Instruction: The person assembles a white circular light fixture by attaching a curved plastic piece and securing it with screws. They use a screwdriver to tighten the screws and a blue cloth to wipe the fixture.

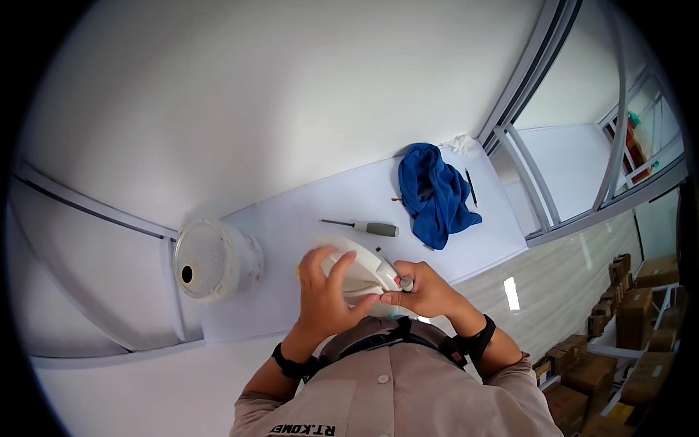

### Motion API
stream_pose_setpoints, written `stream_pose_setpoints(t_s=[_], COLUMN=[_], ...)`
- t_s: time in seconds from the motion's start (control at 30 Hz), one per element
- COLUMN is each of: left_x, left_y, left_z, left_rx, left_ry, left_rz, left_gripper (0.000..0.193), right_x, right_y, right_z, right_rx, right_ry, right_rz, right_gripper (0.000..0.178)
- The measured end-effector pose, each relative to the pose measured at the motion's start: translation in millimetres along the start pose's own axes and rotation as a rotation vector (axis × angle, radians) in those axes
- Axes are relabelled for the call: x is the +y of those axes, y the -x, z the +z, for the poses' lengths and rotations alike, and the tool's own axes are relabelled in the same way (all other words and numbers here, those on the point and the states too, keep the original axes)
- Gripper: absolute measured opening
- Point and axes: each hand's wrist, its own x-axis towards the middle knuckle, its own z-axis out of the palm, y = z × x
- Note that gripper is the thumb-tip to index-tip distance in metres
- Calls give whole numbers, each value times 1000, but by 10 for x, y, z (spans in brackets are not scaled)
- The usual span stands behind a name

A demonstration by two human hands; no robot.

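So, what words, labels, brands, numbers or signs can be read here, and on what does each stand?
Beige shirt: dark capital lettering at the picture's lower edge; noted, but not copied out.
Cardboard boxes: any markings are too small to read.
White rounded part, screwdriver and white tub: no readable text shows.

Brt overall, cool-white, diffuse lt. Wall [328, 95] greys softly twd L. Tabletop [291, 211] fairly evenly lit, faint soft shadows only. White part [369, 253] v. pale, detail partly washed out. Hard glare patch on floor [495, 313], R, like a reflected lamp. Boxes [590, 375], lower R, dimmer, bit soft. Fisheye: metal frames [530, 62] bow nr rim, corners blk. Ctr fairly sharp.
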Motion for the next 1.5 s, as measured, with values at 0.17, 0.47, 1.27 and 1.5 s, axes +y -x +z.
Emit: stream_pose_setpoints(t_s=[0.17, 0.47, 1.27, 1.5], left_x=[76, -208, -184, -196], left_y=[-183, 26, 123, 110], left_z=[-58, -16, 134, 123], left_rx=[-288, -330, -105, -119], left_ry=[-41, 383, 370, 412], left_rz=[142, -294, -274, -336], left_gripper=[58, 47, 41, 42], right_x=[26, -321, -320, -208], right_y=[90, -24, -30, -54], right_z=[-76, -126, 184, 171], right_rx=[-173, 17, 263, 295], right_ry=[84, 242, 541, 612], right_rz=[83, 282, 224, -9], right_gripper=[27, 42, 47, 48])
